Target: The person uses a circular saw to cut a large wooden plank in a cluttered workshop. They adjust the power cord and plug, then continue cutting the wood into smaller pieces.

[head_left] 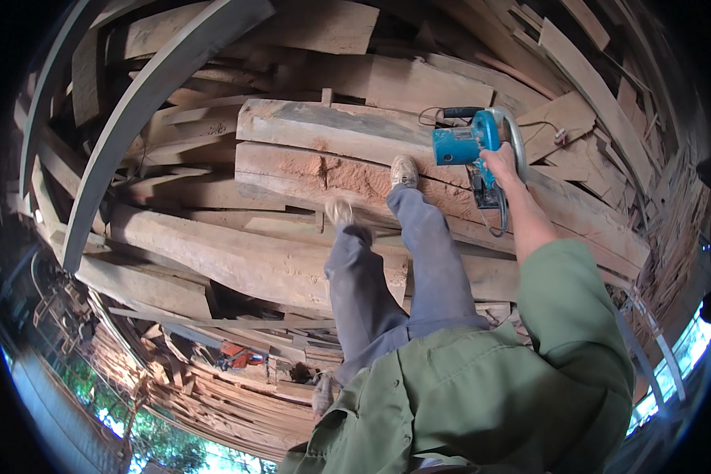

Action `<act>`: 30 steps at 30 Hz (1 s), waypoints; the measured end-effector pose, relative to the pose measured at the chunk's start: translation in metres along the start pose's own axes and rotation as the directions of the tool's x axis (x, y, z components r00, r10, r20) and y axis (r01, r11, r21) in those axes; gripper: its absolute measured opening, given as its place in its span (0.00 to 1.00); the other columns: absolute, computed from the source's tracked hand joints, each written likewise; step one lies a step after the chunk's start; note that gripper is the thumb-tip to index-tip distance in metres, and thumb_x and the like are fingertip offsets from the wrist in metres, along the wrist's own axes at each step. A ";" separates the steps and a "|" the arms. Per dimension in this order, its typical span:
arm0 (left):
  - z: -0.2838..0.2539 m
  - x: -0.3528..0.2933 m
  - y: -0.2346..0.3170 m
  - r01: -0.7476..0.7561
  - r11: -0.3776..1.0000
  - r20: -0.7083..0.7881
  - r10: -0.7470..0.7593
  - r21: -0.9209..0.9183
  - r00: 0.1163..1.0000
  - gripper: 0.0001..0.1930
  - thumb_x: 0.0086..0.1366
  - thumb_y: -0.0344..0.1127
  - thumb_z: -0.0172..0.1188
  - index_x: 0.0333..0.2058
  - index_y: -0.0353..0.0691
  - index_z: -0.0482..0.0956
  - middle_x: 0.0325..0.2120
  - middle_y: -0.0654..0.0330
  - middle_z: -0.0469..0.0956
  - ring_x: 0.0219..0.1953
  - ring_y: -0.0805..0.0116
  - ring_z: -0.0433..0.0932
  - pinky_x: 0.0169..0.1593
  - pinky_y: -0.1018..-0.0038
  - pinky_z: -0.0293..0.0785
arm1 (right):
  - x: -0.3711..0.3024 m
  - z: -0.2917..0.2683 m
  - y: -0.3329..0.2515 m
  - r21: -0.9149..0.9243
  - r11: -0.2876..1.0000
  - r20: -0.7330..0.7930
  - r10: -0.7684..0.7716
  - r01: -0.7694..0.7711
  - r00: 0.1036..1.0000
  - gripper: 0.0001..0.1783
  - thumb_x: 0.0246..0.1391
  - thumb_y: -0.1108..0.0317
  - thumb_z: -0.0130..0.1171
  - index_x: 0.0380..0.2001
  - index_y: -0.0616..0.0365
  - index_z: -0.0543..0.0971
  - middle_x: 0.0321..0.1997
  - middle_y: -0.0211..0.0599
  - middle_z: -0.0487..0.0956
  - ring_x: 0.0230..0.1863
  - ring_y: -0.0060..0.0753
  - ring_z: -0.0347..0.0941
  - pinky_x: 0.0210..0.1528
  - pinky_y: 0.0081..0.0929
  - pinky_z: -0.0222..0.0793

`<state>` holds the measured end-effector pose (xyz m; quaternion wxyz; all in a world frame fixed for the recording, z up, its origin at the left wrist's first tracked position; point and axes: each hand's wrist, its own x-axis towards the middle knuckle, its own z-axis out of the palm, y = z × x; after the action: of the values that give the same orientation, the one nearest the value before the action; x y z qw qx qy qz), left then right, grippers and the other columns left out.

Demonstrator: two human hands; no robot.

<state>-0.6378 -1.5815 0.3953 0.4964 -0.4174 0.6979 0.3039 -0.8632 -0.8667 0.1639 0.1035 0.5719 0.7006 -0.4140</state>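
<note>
Right hand clenched around handle of blue circular saw, upper right of centre. Saw resting on thick weathered timber beam, black cord trailing below. Both shoes planted on reddish beam just beneath, centre frame. Left hand low, bottom centre, blurred beside green shirt; grip impossible to tell. Stacked planks filling lower left.

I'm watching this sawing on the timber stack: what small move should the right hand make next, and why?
Probably lower the blue circular saw onto the top beam. The right hand holds it at the beam's edge, both feet are planted on the plank below, and its cord hangs clear.
</note>
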 end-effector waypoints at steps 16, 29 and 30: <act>-0.186 0.121 0.308 -0.303 0.792 0.021 0.345 0.530 0.938 0.26 0.70 0.50 0.51 0.54 0.32 0.78 0.47 0.50 0.83 0.50 0.63 0.79 0.56 0.70 0.70 | -0.116 -0.108 0.077 0.706 0.650 0.013 0.384 -0.280 0.923 0.04 0.49 0.70 0.60 0.24 0.55 0.75 0.22 0.32 0.74 0.22 0.29 0.72 0.28 0.28 0.71; 0.001 0.059 0.599 -0.632 0.318 0.300 0.674 0.707 0.675 0.27 0.71 0.49 0.53 0.59 0.34 0.73 0.55 0.44 0.77 0.59 0.56 0.76 0.61 0.68 0.69 | -0.142 -0.088 0.133 0.850 0.478 -0.050 0.494 -0.223 0.868 0.10 0.46 0.75 0.65 0.32 0.63 0.75 0.25 0.38 0.77 0.20 0.31 0.74 0.22 0.29 0.72; 0.018 0.055 0.604 -0.653 0.300 0.334 0.670 0.695 0.663 0.27 0.71 0.49 0.53 0.60 0.35 0.73 0.55 0.44 0.77 0.59 0.56 0.76 0.60 0.68 0.70 | -0.142 -0.085 0.138 0.848 0.480 -0.068 0.518 -0.224 0.853 0.11 0.46 0.75 0.65 0.32 0.63 0.75 0.25 0.38 0.77 0.20 0.31 0.74 0.22 0.29 0.73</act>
<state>-1.1729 -1.2999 0.3434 0.4465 0.1587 0.8682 0.1473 -0.6671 -0.9083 0.2423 -0.1968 0.7509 0.2926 -0.5583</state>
